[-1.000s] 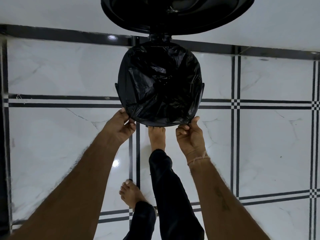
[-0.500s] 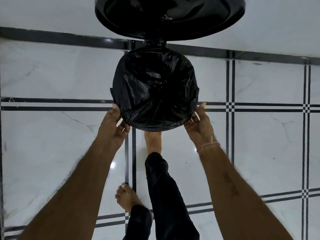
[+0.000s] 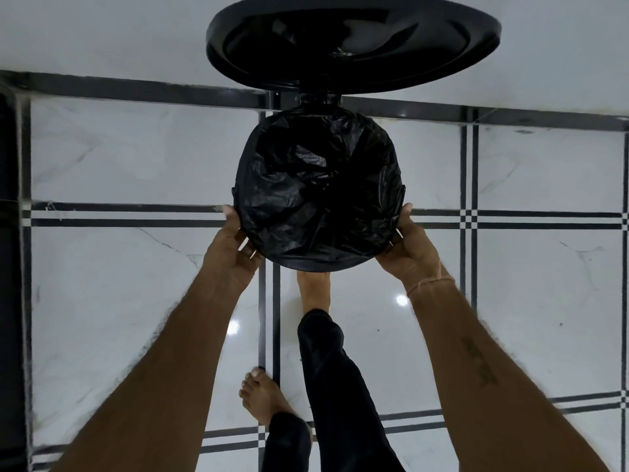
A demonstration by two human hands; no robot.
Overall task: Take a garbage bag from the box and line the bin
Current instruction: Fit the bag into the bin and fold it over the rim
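Fingers: left hand (image 3: 235,247) spread flat against the left side of the bin (image 3: 398,199), gripping nothing; bag (image 3: 320,195) between the hands, lining the bin mouth, folded over the rim; right hand (image 3: 408,248) likewise open, cupping the right side. Bin lies just far of both hands, each equally near. Lid (image 3: 354,46) stands raised beyond; one foot (image 3: 313,289) at the near base.

Glossy white marble floor (image 3: 119,284) w/ black grid stripes (image 3: 136,214), ceiling-light glints (image 3: 402,300), white wall (image 3: 102,32) above black skirting (image 3: 136,91).
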